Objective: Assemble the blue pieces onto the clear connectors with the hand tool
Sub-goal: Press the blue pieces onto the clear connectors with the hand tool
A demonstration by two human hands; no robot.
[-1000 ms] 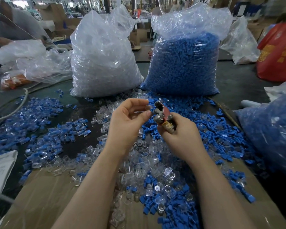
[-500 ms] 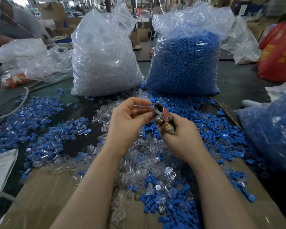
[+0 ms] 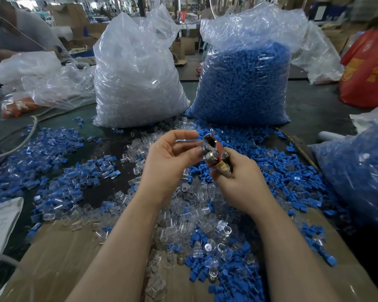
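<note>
Metal tool: the hand tool [image 3: 214,152], steel head with a red plate and a brass-coloured stem, is held up above the middle of the table, clear of the surface.
Right hand: the right hand [image 3: 240,179] is curled tight round the tool's stem, head pointing up and left.
Left hand: the left hand [image 3: 168,160] pinches something at the tool's head between thumb and forefinger; it looks like a clear connector, though too small to tell for sure.
Loose parts: blue pieces [image 3: 234,271] and clear connectors [image 3: 183,216] lie mixed on the table [image 3: 314,110] and the cardboard sheet [image 3: 59,258] at its near edge.
Left side: joined blue-and-clear parts [image 3: 59,162] spread toward the left edge.
Far edge: clear bag of connectors [image 3: 135,77] beside the bag of blue pieces [image 3: 244,83].
</note>
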